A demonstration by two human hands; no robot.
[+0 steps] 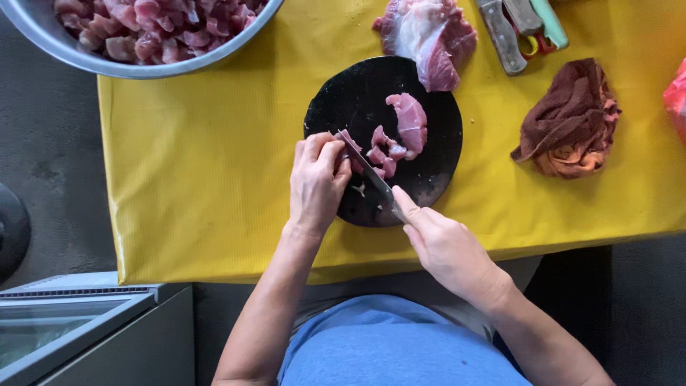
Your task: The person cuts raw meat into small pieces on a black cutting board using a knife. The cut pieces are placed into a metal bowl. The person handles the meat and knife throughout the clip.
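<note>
A strip of raw meat (pixel 350 143) is pinned to the round black chopping board (pixel 336 100) by the curled fingertips of the left hand (pixel 316 182), steadying it beside the knife (pixel 371 179) clenched in the right hand (pixel 446 250).

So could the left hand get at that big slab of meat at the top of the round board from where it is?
Probably yes. The left hand rests on the black board, and only small cut pieces lie between it and the big slab. It would first have to let go of the meat it steadies.

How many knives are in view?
3: one in the right hand, blade on the black board; two handles at the top edge. Others may be hidden.
</note>
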